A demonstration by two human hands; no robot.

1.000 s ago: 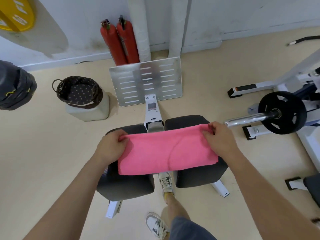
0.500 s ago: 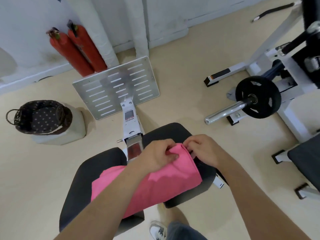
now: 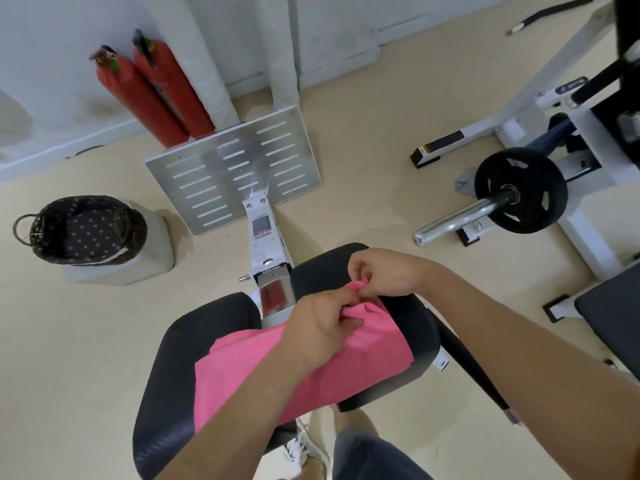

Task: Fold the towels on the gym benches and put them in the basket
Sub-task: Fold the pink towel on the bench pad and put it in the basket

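A pink towel (image 3: pixel 242 368) lies folded across the two black seat pads (image 3: pixel 173 393) of a gym machine. My left hand (image 3: pixel 318 327) reaches across the towel and grips its far right end. My right hand (image 3: pixel 384 271) pinches the same end's top corner, right beside the left hand. A dark woven basket (image 3: pixel 45 244) with a dotted lining sits on a pale block on the floor to the left, with nothing in it.
A perforated metal footplate (image 3: pixel 235 168) stands beyond the seat, with two red cylinders (image 3: pixel 152 91) against the wall behind. A barbell sleeve with a black weight plate (image 3: pixel 519 195) and a white machine frame (image 3: pixel 554 98) are on the right. My foot (image 3: pixel 304 448) is under the seat.
My left hand has carried the towel's left end over to the right end, doubling the towel. Both hands now meet at the right pad. The view has swung left.
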